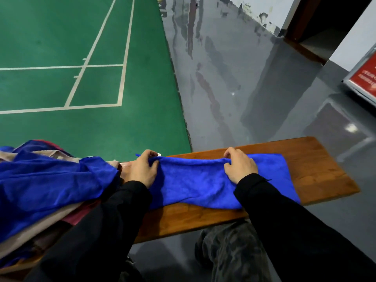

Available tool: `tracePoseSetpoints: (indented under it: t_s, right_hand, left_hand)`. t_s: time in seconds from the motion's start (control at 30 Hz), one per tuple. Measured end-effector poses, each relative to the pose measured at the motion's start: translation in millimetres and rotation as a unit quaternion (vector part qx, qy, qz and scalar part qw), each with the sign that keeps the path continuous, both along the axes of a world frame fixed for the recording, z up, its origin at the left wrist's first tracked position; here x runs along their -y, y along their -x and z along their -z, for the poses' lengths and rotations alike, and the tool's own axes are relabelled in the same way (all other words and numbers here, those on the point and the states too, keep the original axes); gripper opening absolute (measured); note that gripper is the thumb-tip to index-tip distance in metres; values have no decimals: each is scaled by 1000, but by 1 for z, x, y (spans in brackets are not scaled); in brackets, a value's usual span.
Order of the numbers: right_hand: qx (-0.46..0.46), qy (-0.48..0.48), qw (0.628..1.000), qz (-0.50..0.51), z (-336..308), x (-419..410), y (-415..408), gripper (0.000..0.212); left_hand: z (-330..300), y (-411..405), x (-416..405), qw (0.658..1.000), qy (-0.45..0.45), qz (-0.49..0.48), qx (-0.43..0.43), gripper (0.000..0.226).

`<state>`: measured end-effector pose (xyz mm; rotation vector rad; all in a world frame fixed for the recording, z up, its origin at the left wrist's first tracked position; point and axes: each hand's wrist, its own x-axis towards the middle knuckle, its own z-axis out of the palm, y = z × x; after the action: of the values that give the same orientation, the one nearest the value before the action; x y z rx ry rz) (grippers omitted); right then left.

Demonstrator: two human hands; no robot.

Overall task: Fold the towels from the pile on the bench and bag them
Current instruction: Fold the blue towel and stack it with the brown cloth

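Head view, looking down, close over bench [317, 169], edges seemingly warped

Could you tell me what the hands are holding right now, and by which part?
Both hands grip the blue towel along its far edge: left hand near its left end, right hand further right.

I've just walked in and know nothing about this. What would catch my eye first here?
A bright blue towel lies spread on a wooden bench in the middle, with the left hand and the right hand pinching its far edge. To the left sits a heap of blue, beige and maroon towels. Beyond the bench stretches a green court floor with white lines.
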<state>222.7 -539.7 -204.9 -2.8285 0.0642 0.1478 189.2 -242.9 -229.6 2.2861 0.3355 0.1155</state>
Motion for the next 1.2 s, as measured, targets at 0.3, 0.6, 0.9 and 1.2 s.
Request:
tracePoseSetpoints:
  t_s: [0.3, 0.6, 0.9, 1.2]
  right_hand:
    - [208, 24, 964, -165, 31, -24, 28, 61]
    - [98, 90, 945, -299, 78, -51, 86, 69]
    - [13, 131, 960, -246, 78, -4, 84, 82]
    - [226, -3, 902, -368, 55, -12, 109, 31]
  left_hand:
    - [33, 55, 9, 922, -343, 154, 92, 53]
    - [51, 117, -11, 914, -374, 110, -115, 87]
    - [43, 144, -32, 913, -362, 75, -170, 109]
    - [36, 170, -44, 895, -319, 226, 216, 29]
